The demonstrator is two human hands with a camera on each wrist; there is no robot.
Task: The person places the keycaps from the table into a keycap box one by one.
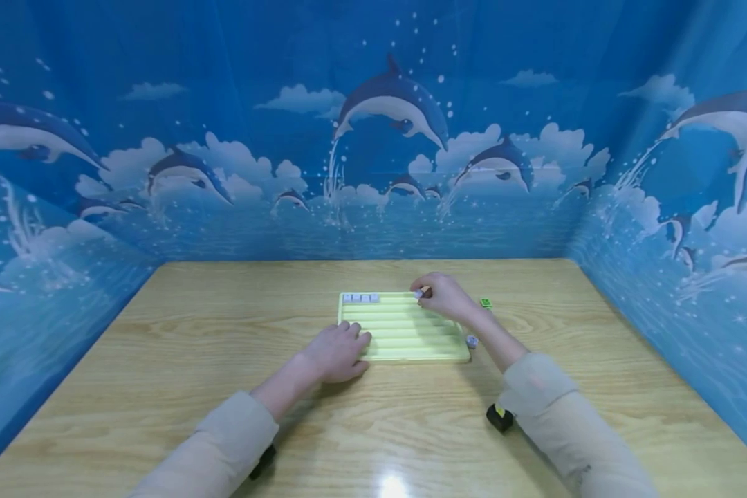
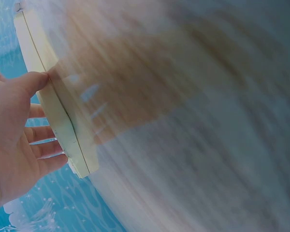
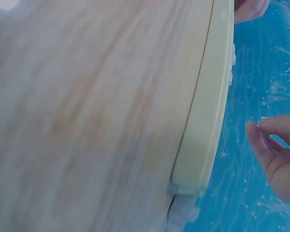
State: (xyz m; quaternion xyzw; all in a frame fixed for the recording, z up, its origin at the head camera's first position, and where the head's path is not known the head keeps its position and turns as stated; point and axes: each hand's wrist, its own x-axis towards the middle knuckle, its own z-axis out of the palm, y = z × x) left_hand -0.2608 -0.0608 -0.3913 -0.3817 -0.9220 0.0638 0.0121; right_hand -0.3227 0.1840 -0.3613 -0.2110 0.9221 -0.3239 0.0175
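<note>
A pale yellow-green ridged board lies on the table, its rows running left to right. Several small white blocks sit side by side at the left end of its far row. My left hand rests on the board's near left corner, fingers laid over the top; the left wrist view has the thumb against the near side. Over the far right part of the board, my right hand pinches a small white block between thumb and fingertips. Mostly hidden by the fingers, its face cannot be read.
A green piece lies to the right of the board, beyond the right forearm. Another small white piece is beside the board's right edge. Dark wrist cameras hang under both sleeves. A blue dolphin-print curtain surrounds the wooden table.
</note>
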